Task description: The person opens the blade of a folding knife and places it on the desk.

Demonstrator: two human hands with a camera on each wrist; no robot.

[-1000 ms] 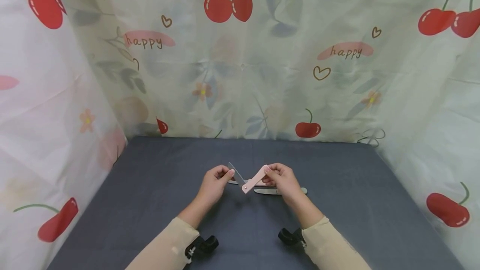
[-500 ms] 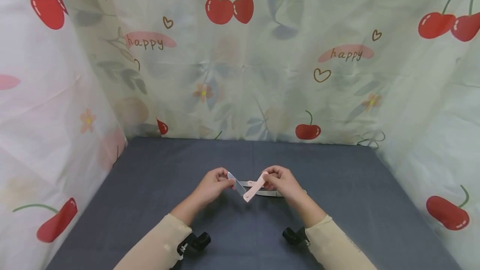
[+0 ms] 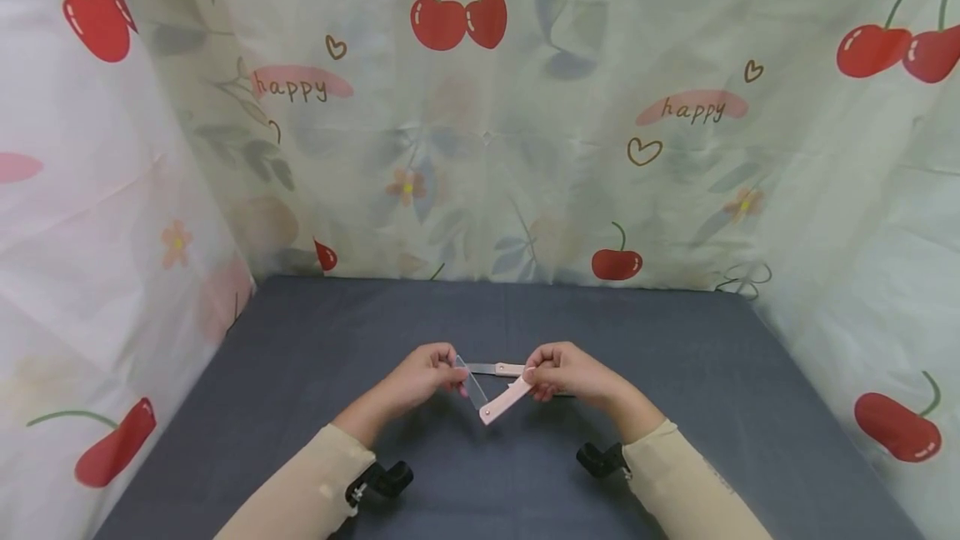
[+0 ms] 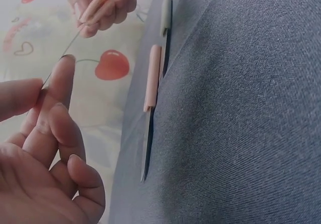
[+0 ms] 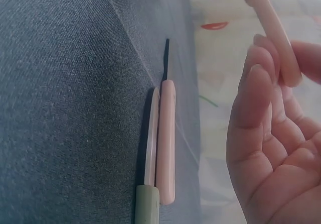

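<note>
Above the grey cloth (image 3: 315, 373), the left hand (image 3: 420, 373) pinched the blade tip of a half-folded pink folding knife (image 3: 495, 402), while the right hand (image 3: 566, 373) gripped its pink handle; two more knives, pink-handled (image 4: 152, 78) and green-handled (image 4: 166, 15), lay just behind

Both arms are in long cream/beige sleeves, the left sleeve (image 3: 300, 486) and the right sleeve (image 3: 686, 482), plain fabric with soft folds and no print or logo that I can make out. The cuffs end right at the wrists. Hands are bare: no gloves, rings or watch showing on the left hand (image 3: 420, 373) or the right hand (image 3: 570, 373). Nails look short and unpainted in the wrist views. Each wrist has a small black camera mount strapped underneath, the left mount (image 3: 378, 480) with a bit of silver hardware, the right mount (image 3: 600, 459) all black.
</note>
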